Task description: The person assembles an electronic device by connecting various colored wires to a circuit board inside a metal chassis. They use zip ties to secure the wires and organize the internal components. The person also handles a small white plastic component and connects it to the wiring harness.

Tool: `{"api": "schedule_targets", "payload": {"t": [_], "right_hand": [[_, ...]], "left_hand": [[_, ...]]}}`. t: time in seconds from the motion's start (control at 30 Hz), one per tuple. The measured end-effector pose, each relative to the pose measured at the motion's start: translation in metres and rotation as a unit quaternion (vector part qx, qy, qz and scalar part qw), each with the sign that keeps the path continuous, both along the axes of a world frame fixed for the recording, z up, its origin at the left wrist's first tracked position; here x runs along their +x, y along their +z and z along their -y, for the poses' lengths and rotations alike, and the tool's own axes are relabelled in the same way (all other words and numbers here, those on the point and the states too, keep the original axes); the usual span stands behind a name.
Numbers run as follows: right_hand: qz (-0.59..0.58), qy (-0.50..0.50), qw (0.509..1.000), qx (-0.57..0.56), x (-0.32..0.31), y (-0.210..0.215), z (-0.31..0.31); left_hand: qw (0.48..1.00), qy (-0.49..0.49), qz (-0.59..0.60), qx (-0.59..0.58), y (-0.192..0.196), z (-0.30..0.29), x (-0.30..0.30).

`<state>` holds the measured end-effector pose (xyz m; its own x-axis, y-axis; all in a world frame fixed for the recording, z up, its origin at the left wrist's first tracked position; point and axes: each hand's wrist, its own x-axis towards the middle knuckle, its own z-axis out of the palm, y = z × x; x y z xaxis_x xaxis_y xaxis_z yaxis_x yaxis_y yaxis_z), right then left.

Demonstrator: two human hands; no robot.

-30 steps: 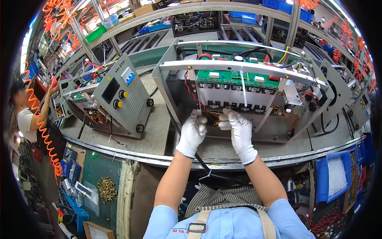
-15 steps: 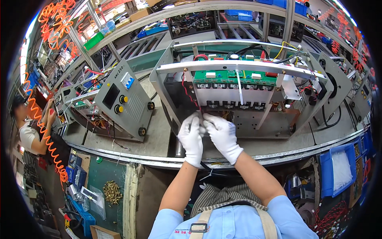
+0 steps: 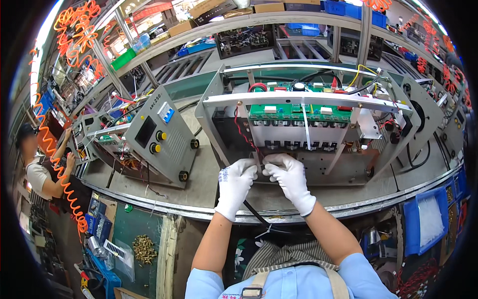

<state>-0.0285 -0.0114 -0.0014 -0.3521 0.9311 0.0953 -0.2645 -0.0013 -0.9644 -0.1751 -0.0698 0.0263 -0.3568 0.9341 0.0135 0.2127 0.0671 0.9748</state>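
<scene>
A twisted red and black wire [image 3: 242, 130] hangs from the front bar of an open metal machine chassis [image 3: 308, 99] and runs down to my gloved fingertips. My right hand [image 3: 290, 180], in a white glove, pinches near the wire's lower end. My left hand [image 3: 236, 185], gloved too, is closed just left of it; what its fingers hold is too small to tell. Inside the chassis, a green circuit board [image 3: 298, 110] sits above rows of black components, and a white cable tie [image 3: 305, 127] hangs across its front.
A grey machine [image 3: 159, 142] with yellow knobs stands to the left on the bench. Below the bench edge are brass fittings [image 3: 144, 249] at left and a blue bin [image 3: 425, 222] at right. An orange coiled hose [image 3: 59, 174] hangs near a person [image 3: 42, 169] at far left.
My hands have drawn slightly apart at the wire's lower end, the left turning its wrist outward. The whole view has shifted a little, so the chassis appears lower and farther right.
</scene>
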Motion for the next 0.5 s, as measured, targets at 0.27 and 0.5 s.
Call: {"api": "schedule_targets", "payload": {"t": [0.27, 0.5], "right_hand": [[0.030, 0.019, 0.999, 0.023, 0.001, 0.003, -0.001], [0.073, 0.024, 0.996, 0.048, -0.002, -0.002, -0.006]], "left_hand": [[1.000, 0.004, 0.003, 0.019, -0.007, 0.002, 0.002], [0.998, -0.019, 0.048, 0.025, -0.011, 0.002, -0.001]]}}
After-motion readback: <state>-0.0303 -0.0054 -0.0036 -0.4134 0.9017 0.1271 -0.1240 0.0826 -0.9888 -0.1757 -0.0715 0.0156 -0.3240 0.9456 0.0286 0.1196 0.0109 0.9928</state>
